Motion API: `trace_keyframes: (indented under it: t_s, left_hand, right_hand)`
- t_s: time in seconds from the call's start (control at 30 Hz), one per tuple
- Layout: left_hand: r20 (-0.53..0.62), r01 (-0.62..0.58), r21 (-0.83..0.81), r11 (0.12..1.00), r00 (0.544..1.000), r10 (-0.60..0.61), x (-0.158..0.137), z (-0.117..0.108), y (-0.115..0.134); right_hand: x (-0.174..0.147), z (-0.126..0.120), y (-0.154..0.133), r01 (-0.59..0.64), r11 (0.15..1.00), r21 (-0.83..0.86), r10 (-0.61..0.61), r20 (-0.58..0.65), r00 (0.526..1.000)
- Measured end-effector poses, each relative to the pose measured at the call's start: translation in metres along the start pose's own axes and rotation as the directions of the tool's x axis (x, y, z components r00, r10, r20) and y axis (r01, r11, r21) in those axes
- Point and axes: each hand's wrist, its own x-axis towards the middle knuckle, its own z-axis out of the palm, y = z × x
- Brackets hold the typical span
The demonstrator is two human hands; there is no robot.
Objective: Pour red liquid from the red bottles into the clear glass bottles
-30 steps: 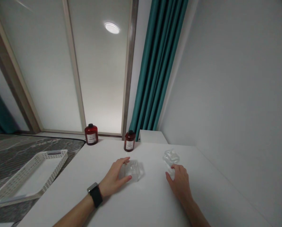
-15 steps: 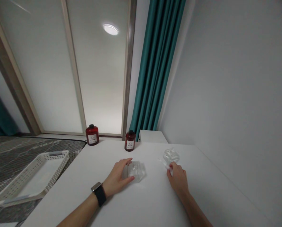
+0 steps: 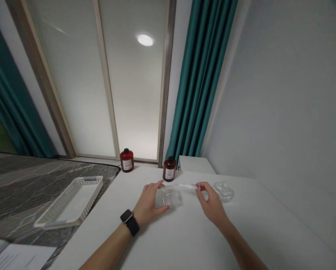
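Note:
My left hand [image 3: 150, 202], with a black watch on its wrist, is wrapped around the left side of a clear, see-through container [image 3: 171, 197] on the white table [image 3: 168, 240]. Its thumb lies along the near side and its fingers along the far side. My right hand [image 3: 210, 201] pinches a thin clear plastic strip [image 3: 188, 186] between thumb and fingertips. That strip stretches across to the top of the container. Just beyond my right hand lies a second clear, crumpled-looking object [image 3: 224, 191]; its exact kind is hard to make out.
Two dark red bottles with black caps, a left one [image 3: 127, 160] and a right one [image 3: 169, 169], stand along the table's far edge. Left of the table, a white perforated basket [image 3: 85, 215] rests on a grey patterned surface, with an open book [image 3: 24, 257] nearer me.
My right hand has left the second clear object's near side and now holds a strip stretched toward the container. My left hand stays on the container. The view has turned left.

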Motion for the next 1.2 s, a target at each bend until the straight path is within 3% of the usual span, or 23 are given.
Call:
trace_keyframes:
  t_s: [0.17,0.33,0.5,0.6,0.7,0.83,1.03,1.2]
  left_hand:
    - [-0.031,-0.004,0.101,0.995,1.000,0.007,0.002,-0.003,-0.005]
    - [-0.010,-0.011,0.143,0.990,1.000,0.013,0.002,0.000,-0.006]
    - [0.007,-0.049,0.150,0.988,0.999,0.048,0.000,0.002,0.000]
    - [0.052,-0.079,0.157,0.984,0.996,0.071,-0.002,0.005,0.007]
    - [0.111,-0.128,0.149,0.981,0.987,0.112,-0.005,0.009,0.015]
    - [0.093,-0.142,0.072,0.987,0.986,0.135,-0.009,0.013,0.023]
    - [0.023,-0.038,-0.098,0.994,0.999,0.041,-0.012,0.016,0.027]
    - [0.008,0.025,-0.262,0.965,1.000,-0.024,-0.014,0.022,0.031]
  right_hand:
    - [0.004,0.022,-0.010,0.022,0.998,0.053,-0.017,-0.089,0.996]
    - [-0.015,0.023,-0.014,0.090,0.995,0.051,-0.080,-0.158,0.984]
    - [-0.022,0.018,-0.021,0.246,0.969,0.009,-0.245,-0.092,0.965]
    - [-0.025,0.022,-0.025,0.279,0.960,0.033,-0.279,-0.021,0.960]
    - [-0.030,0.028,-0.028,0.245,0.967,0.072,-0.248,0.032,0.968]
    - [-0.035,0.034,-0.031,0.177,0.977,0.120,-0.183,0.035,0.983]
    - [-0.039,0.035,-0.033,0.057,0.987,0.150,-0.065,0.049,0.997]
    - [-0.044,0.038,-0.033,0.047,0.988,0.147,-0.050,0.020,0.999]
